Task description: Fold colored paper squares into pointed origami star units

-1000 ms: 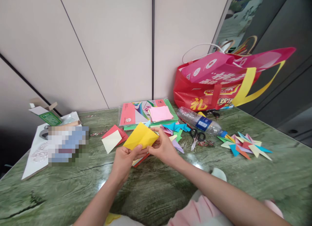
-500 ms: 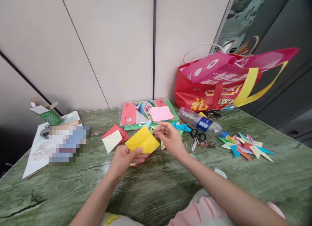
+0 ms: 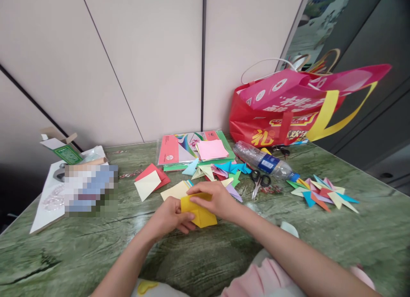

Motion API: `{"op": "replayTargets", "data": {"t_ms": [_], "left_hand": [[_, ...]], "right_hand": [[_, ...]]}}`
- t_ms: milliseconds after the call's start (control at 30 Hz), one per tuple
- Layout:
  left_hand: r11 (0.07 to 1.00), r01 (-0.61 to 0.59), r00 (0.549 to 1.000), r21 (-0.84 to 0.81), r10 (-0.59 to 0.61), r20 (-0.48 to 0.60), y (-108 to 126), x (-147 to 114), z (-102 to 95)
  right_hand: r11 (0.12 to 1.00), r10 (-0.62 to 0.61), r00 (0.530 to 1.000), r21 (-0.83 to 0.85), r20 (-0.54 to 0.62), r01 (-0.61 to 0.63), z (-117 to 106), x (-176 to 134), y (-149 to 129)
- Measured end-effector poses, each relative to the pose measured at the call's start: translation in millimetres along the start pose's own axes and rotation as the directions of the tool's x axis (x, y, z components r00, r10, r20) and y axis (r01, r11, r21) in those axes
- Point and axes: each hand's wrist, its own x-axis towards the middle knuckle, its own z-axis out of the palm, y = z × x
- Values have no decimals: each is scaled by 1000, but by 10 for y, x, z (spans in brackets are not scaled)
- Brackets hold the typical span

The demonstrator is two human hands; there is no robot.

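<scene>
A yellow sheet of origami paper (image 3: 201, 216) with a crease is held between both hands, low over the table. My left hand (image 3: 169, 216) pinches its left side, thumb on the near face. From the upper right, my right hand (image 3: 216, 199) grips the top edge, its fingers covering part of the sheet. Just behind lie a cream sheet (image 3: 174, 191) and folded paper pieces (image 3: 208, 172) in cream, blue, purple and green. To the left, a red sheet (image 3: 163, 179) lies partly under another cream sheet (image 3: 147, 185).
Black-handled scissors (image 3: 259, 181) and a plastic bottle (image 3: 269, 162) lie right of the folded pieces. A paper star (image 3: 323, 192) is farther right. Pink sheets (image 3: 213, 149) rest on paper packs (image 3: 169, 149). A red bag (image 3: 282, 113) stands behind; a small box (image 3: 65, 152) is at left.
The yellow paper has come down and slightly right, toward me. My right hand has moved from beside it onto its top edge. The cream sheet and folded pieces behind are now more exposed.
</scene>
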Motion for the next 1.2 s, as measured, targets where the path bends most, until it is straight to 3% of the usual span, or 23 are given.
{"op": "replayTargets", "data": {"t_ms": [200, 400, 667, 833, 1000, 1100, 1200], "left_hand": [[1000, -28, 998, -9, 29, 52, -1, -3, 11], [983, -138, 984, -120, 122, -128, 17, 36, -21], [948, -258, 929, -188, 190, -318, 4, 69, -42], [955, -286, 884, -84, 229, -408, 16, 73, -38], [955, -297, 863, 15, 275, -424, 43, 55, -28], [952, -300, 861, 51, 294, -416, 33, 60, -33], [950, -305, 862, 72, 307, -403, 8, 77, -40]], "right_hand": [[996, 55, 997, 71, 48, -58, 1, -3, 5], [957, 205, 973, 232, -109, -176, 27, 24, 90], [908, 267, 961, 352, -68, -227, 16, 28, 127], [901, 303, 953, 325, -3, -286, 16, 25, 116], [886, 340, 940, 334, 9, -323, 8, 46, 107], [840, 391, 920, 399, 26, -369, 10, 48, 133], [772, 453, 882, 438, 128, -460, 16, 47, 153]]}}
